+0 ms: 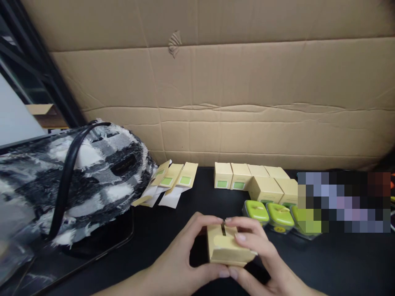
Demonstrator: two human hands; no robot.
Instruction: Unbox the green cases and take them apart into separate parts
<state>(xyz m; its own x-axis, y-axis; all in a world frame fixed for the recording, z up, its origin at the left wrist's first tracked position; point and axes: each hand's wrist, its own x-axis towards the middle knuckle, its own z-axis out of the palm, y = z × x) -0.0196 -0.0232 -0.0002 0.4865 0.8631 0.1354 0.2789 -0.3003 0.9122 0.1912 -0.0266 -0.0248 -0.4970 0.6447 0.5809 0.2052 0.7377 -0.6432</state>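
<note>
Soft, even light across the cardboard [216, 78] — blurry left edge, blocky pixelation [344, 202] at right.

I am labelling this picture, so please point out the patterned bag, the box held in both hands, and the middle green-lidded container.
Held box [228, 255], head view: on its near face.
Patterned bag [89, 181], head view: on its fabric side.
Middle green-lidded container [277, 216], head view: on its lid.

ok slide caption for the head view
Left fingers and right fingers hold a cream carton near green-lidded containers.
</note>
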